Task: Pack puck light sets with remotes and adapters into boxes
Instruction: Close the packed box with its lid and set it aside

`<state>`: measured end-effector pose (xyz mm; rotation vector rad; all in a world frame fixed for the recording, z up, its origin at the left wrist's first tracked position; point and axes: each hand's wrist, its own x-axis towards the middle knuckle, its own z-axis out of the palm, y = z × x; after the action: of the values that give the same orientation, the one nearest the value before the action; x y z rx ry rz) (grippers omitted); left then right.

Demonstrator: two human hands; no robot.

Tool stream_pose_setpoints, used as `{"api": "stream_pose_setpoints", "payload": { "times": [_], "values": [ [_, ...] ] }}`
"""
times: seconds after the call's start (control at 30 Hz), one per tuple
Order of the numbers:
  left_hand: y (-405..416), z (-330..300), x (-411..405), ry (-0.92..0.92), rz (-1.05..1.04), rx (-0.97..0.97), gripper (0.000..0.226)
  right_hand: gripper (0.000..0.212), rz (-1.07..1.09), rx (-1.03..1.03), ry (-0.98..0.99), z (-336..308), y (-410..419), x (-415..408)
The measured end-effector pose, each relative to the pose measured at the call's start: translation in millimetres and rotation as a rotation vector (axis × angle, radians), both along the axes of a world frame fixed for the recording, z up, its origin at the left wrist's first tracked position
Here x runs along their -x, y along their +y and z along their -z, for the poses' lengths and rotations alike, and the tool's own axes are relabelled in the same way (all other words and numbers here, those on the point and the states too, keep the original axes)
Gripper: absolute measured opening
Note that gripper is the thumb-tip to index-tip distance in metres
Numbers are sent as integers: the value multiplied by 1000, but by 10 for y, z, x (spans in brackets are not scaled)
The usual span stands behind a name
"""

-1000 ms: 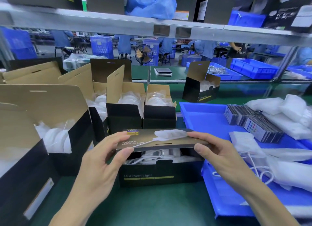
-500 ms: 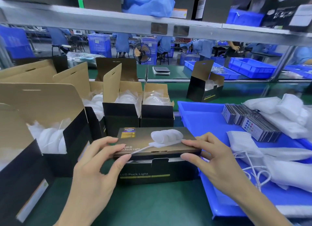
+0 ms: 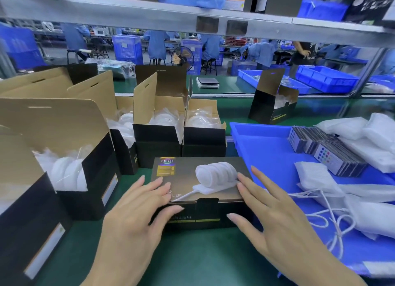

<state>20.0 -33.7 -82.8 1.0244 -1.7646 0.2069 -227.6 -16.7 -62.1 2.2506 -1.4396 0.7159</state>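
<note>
My left hand (image 3: pixel 136 211) and right hand (image 3: pixel 275 217) lie spread, fingers flat, on the closed black printed cardboard box (image 3: pixel 198 191) lying between them; I judge it light, stiff-walled, best gripped by both ends.

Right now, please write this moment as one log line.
step: closing box | closed box: lid down, on green table | left hand: flat on lid | right hand: flat on lid | open boxes: waiting behind

Both hands (image 3: pixel 136 217) flat on closed box (image 3: pixel 198 179)
</note>
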Motion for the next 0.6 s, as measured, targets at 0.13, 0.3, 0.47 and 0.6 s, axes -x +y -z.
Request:
{"api": "stream_pose_setpoints", "payload": {
  "times": [0.13, 0.3, 0.47, 0.6],
  "values": [
    [21, -44, 72, -100, -114, -10, 24, 32, -230, 149, 81, -68, -94, -115],
    [62, -59, 123, -96, -179, -63, 9, 22, -257, 141, 208, -99, -168, -401],
    [105, -106, 176, -70, -186, -169, 26, 15, -198, 165, 230, -81, -101, -477],
    [137, -147, 196, -45, -179, -220, 29, 3, -219, 214, 268, -81, -98, -421]
  ]
}}
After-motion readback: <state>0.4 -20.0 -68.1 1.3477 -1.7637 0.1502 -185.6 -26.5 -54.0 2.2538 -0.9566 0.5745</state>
